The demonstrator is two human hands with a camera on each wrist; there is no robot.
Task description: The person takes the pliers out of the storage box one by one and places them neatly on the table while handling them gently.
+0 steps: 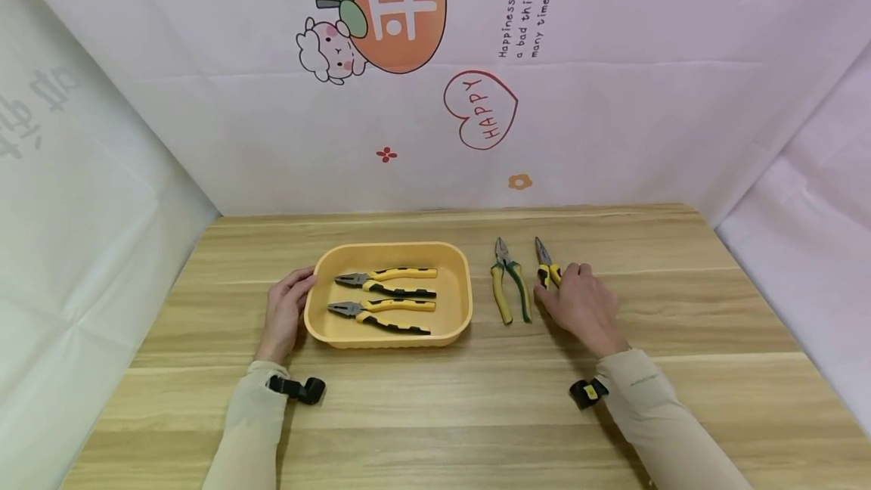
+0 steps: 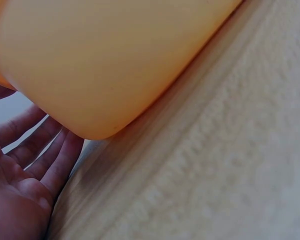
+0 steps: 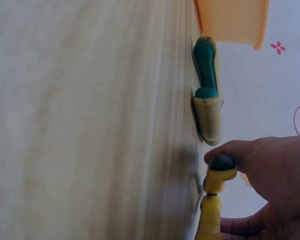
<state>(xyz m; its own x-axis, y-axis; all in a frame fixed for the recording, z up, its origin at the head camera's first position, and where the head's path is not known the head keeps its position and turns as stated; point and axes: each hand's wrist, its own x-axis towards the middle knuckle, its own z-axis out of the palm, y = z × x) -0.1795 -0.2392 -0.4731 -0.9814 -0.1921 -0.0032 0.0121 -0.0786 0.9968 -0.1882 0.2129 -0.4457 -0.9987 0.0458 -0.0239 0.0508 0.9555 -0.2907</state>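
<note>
My left hand (image 1: pixel 282 316) rests against the left end of a yellow plastic tray (image 1: pixel 459 316), its fingers extended along the outer wall in the left wrist view. Two combination pliers with yellow-and-black handles lie in the tray, an upper pair (image 1: pixel 401 274) and a lower pair (image 1: pixel 395 306), jaws pointing left. On the right, my right hand (image 1: pixel 581 308) grips long-nose pliers (image 1: pixel 543 252) by their yellow-and-black handles, thumb on the near side and fingers on the far side. Their tapered jaws point away from me. Just left of them, green-and-yellow-handled pliers (image 1: pixel 502 252) lie on the table.
The wood-grain table (image 1: pixel 435 414) carries everything. White printed cloth (image 1: pixel 612 134) hangs behind the back edge and along both sides. A black strap with a small camera (image 1: pixel 311 390) sits on the left wrist, with another camera (image 1: pixel 585 393) on the right.
</note>
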